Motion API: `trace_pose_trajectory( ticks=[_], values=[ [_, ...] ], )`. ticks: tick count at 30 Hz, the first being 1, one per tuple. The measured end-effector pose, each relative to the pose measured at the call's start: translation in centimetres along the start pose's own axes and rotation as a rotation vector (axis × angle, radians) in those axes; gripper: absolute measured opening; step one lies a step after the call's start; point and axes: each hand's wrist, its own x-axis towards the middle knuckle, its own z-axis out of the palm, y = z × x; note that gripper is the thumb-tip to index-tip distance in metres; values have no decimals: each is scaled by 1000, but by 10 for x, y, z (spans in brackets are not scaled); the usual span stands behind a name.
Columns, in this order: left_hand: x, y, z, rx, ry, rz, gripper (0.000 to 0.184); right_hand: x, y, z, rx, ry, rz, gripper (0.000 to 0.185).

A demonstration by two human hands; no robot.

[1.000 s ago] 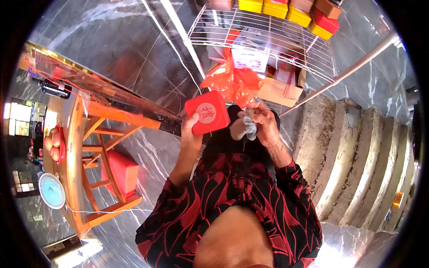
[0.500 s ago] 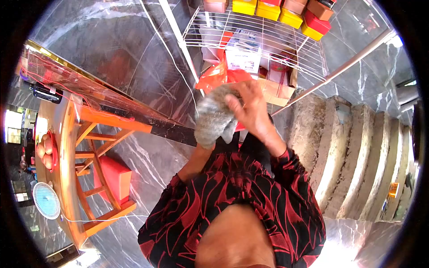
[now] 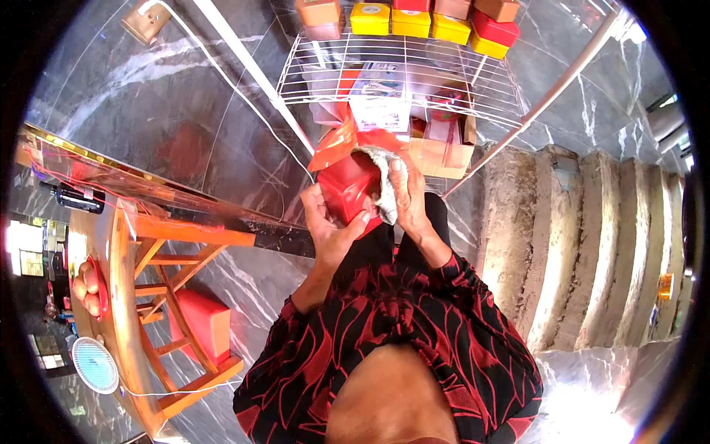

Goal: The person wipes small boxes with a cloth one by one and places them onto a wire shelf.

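A shiny red box is held in front of my body, tilted. My left hand grips it from the left and below, the thumb lying across its near side. In my right hand is a grey, worn cloth, pressed along the right side of the box. Part of the cloth and some fingers of both hands are hidden behind the box.
A white wire shelf ahead bears several yellow, red and brown boxes. Below stand an orange bag and a cardboard box. Concrete steps rise at right; a wooden chair stands at left.
The grey cloth, which was spread between my hands and hid what lay behind, is now bunched at the right. The red box has come into sight, with my left hand around it.
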Motion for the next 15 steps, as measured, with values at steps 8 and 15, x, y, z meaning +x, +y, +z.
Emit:
trace_pose_trajectory(
  ticks=[8, 15],
  values=[
    [11, -16, -7, -179, 300, 17, 36, -23, -2, 19, -88, -35, -187, 57],
    [12, -17, -7, -139, 241, 117, 42, -22, -8, 21, -209, 6, -325, 59]
  ],
)
